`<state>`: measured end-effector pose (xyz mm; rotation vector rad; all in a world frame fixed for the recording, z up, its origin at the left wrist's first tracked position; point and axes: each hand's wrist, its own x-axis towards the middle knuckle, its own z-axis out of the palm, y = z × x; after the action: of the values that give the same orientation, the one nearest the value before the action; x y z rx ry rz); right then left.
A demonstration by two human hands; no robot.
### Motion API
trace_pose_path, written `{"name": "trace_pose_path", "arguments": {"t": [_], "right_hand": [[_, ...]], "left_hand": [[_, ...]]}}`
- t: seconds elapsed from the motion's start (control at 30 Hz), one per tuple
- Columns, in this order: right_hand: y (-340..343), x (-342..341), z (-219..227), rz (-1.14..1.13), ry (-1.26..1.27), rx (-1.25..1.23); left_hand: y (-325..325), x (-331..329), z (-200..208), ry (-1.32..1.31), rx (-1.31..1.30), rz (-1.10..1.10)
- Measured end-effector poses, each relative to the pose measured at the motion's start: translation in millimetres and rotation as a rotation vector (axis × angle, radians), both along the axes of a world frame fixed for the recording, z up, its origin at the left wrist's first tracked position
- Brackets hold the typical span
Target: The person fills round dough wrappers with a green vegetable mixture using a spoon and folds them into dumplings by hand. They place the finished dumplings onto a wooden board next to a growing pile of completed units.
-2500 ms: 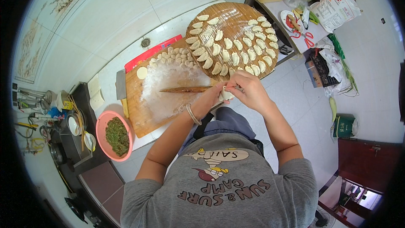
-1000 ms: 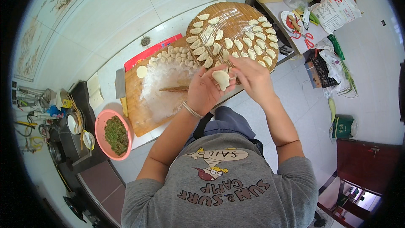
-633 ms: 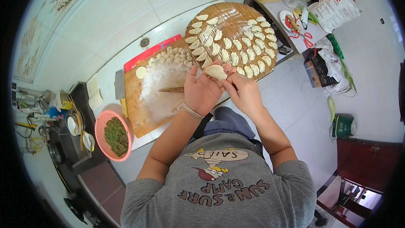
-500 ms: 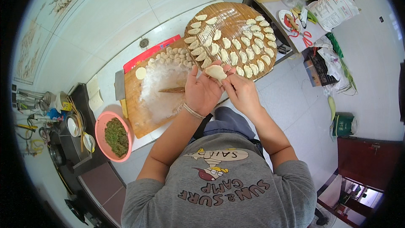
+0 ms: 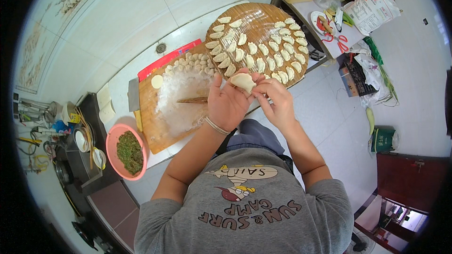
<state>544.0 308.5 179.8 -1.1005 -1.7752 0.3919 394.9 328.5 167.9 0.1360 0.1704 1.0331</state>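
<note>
A half-moon dumpling (image 5: 243, 82) lies on the upturned palm and fingers of my left hand (image 5: 227, 107), which holds it from below. The thumb and fingertips of my right hand (image 5: 276, 104) pinch the dumpling's right-hand edge. Just left of my left hand, a tapered wooden stick (image 5: 192, 100) rests on the floured cutting board (image 5: 155, 138), its other end hidden by the hand. Small dough pieces (image 5: 193, 63) crowd the board's far side, near one round wrapper (image 5: 157, 82). Beyond my hands, several shaped dumplings sit in rows on a round wooden tray (image 5: 256, 16).
To the left, a pink bowl (image 5: 110, 143) holds green filling, close to a cleaver (image 5: 134, 95) at the board's edge. A side table (image 5: 306, 11) at the far right carries a plate (image 5: 316, 16), red scissors (image 5: 342, 43) and a white bag (image 5: 372, 7).
My right hand's fingers have shifted along the dumpling's right edge, with the hand moving slightly right. The dumpling has turned a little in my left palm.
</note>
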Motion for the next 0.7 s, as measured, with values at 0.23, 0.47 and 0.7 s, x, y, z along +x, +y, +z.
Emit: {"name": "trace_pose_path", "arguments": {"t": [0.23, 0.47, 0.7], "right_hand": [[-5.7, -11.6, -7.8, -0.242, 0.155, -0.195], [-9.7, 0.3, 1.3, -0.122, 0.003, -0.117], [3.9, 21.1, 9.9, 0.105, -0.165, 0.090]], "left_hand": [[-5.4, 9.9, -2.0, 0.187, 0.117, 0.079], [1.8, -0.1, -8.6, 0.128, 0.099, 0.043], [0.3, -4.4, 4.0, 0.110, 0.042, -0.061]]}}
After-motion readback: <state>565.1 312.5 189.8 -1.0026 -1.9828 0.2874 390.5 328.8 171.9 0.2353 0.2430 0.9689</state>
